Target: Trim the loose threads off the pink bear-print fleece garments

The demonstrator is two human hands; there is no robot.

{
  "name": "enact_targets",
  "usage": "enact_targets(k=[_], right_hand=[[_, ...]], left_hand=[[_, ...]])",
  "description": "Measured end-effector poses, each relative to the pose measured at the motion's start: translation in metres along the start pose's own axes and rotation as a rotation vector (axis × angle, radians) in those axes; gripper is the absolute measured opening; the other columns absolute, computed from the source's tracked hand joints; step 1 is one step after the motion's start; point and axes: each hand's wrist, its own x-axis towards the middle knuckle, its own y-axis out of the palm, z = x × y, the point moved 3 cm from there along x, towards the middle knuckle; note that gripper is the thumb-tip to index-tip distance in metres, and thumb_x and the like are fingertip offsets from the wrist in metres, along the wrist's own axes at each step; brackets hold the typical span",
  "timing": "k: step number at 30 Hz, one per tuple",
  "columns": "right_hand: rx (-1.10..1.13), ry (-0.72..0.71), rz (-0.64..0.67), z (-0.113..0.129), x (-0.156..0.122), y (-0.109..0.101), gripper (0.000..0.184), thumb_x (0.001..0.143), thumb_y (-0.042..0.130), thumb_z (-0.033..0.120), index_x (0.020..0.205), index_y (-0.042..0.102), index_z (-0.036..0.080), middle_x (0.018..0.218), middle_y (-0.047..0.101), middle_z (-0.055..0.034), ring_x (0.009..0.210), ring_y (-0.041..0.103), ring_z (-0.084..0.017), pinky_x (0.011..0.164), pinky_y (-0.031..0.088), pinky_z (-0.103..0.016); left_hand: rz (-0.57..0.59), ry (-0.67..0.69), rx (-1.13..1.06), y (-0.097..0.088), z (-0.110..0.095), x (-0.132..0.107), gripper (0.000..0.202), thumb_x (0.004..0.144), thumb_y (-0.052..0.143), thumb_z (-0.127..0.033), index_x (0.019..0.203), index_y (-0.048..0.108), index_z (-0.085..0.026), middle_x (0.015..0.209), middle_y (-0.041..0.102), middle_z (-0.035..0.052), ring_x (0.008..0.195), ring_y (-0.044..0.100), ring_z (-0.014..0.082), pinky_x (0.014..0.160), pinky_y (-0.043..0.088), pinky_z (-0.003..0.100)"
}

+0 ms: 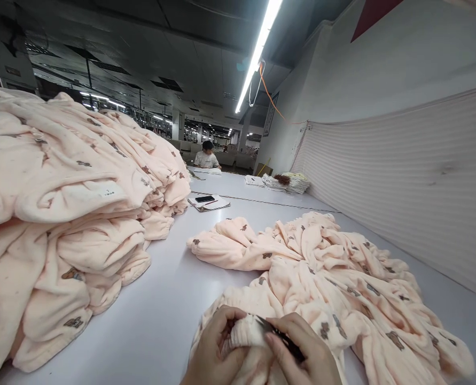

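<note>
At the bottom centre, my left hand (217,347) is closed around the gathered elastic edge of a pale pink fleece garment (246,334). Dark thread snips (283,340) are gripped in my right hand (302,347), their pointed tips against the gathered edge. Brown animal prints dot the soft fabric. The rest of the garment lies under and in front of my hands, and its lower part runs out of the picture.
A tall heap of matching pink garments (81,187) fills the left. More garments (342,283) lie crumpled on the white table (161,299) to the right. Farther off are papers with a phone (204,199), folded cloth stacks (296,183) and a seated person (206,156). A striped cloth (393,182) covers the right wall.
</note>
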Motion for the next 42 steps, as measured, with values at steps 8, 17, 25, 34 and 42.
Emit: enact_targets(k=[8, 17, 25, 34, 42], right_hand=[[-0.133, 0.143, -0.26, -0.025, 0.0, 0.02, 0.017, 0.078, 0.047, 0.022, 0.092, 0.057, 0.025, 0.081, 0.069, -0.0004, 0.073, 0.067, -0.02, 0.061, 0.05, -0.026], [0.095, -0.054, -0.088, 0.012, 0.007, 0.014, 0.041, 0.077, 0.052, 0.02, 0.116, 0.059, 0.03, 0.091, 0.068, -0.0003, 0.077, 0.067, -0.016, 0.065, 0.051, -0.022], [0.608, 0.192, -0.096, 0.002, 0.014, 0.035, 0.022, 0.081, 0.063, 0.041, 0.072, 0.066, 0.021, 0.067, 0.059, 0.0009, 0.063, 0.06, -0.016, 0.057, 0.048, -0.024], [0.775, 0.356, -0.205, -0.011, 0.004, 0.034, 0.031, 0.077, 0.067, 0.048, 0.071, 0.062, 0.018, 0.063, 0.057, 0.0023, 0.06, 0.055, -0.014, 0.056, 0.046, -0.022], [0.19, 0.036, -0.18, -0.017, -0.013, 0.022, 0.027, 0.086, 0.056, 0.042, 0.107, 0.066, 0.029, 0.091, 0.068, -0.0027, 0.081, 0.066, -0.019, 0.073, 0.05, -0.024]], left_hand=[[0.111, -0.055, 0.291, -0.009, -0.025, -0.001, 0.023, 0.082, 0.052, -0.025, 0.1, 0.065, -0.02, 0.102, 0.069, 0.0071, 0.099, 0.061, 0.0255, 0.088, 0.045, 0.034], [0.121, 0.065, 0.461, -0.006, -0.033, 0.0, 0.02, 0.085, 0.049, -0.024, 0.094, 0.066, -0.022, 0.092, 0.067, 0.0071, 0.089, 0.062, 0.0243, 0.08, 0.047, 0.032], [-0.025, 0.055, 0.35, 0.002, -0.03, -0.001, 0.02, 0.083, 0.055, -0.03, 0.094, 0.07, -0.024, 0.105, 0.069, 0.0093, 0.112, 0.055, 0.0305, 0.094, 0.042, 0.04], [0.136, -0.42, -0.771, 0.021, -0.031, 0.015, 0.024, 0.069, 0.066, -0.029, 0.09, 0.068, -0.017, 0.077, 0.07, 0.0062, 0.08, 0.066, 0.0246, 0.075, 0.05, 0.035], [0.096, -0.629, -0.89, 0.022, -0.034, 0.007, 0.026, 0.072, 0.058, -0.027, 0.094, 0.067, -0.017, 0.072, 0.071, 0.0086, 0.075, 0.069, 0.0281, 0.063, 0.052, 0.037]])
